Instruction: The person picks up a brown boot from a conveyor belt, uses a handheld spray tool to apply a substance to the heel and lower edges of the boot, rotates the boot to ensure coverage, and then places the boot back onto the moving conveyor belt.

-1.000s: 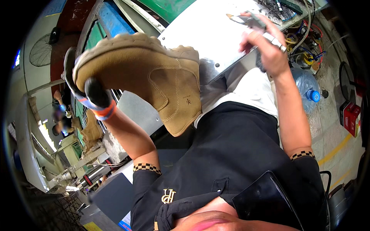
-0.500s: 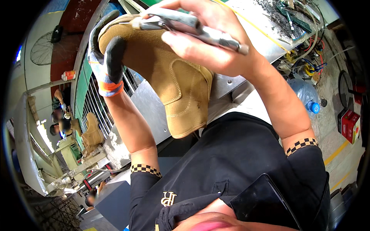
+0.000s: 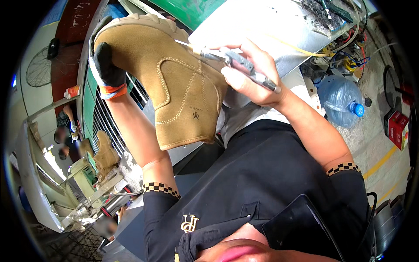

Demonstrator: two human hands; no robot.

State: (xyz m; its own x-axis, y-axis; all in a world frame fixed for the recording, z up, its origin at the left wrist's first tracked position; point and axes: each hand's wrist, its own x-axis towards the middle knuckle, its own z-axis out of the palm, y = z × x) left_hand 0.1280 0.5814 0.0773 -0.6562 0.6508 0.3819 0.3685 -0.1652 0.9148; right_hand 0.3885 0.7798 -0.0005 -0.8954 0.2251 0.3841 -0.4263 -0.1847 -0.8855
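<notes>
Right hand (image 3: 251, 81) has its grip clamped on a slim grey pen-like tool (image 3: 238, 65), fingers wrapped along the barrel, thumb pressing from below; the fine tip points left and meets the tan suede boot (image 3: 174, 87) near the seam where upper joins sole, as far as the view shows. Left hand (image 3: 107, 65), in a dark glove with an orange and blue cuff, has its grip closed round the toe end, holding the boot raised in front of the chest, sole turned up and away, ankle opening hanging down.

Judgement on doing this well: keep the gloved hold firm so the boot cannot twist under the tip; steady the tool hand against the upper; work the tip lightly along the seam, since suede marks easily; turn the boot, not the wrist, to follow the curve.

Further off: white counter (image 3: 262, 26) behind the boot; blue water bottle (image 3: 340, 98) at right; another tan boot (image 3: 104, 153) on a machine at left.
</notes>
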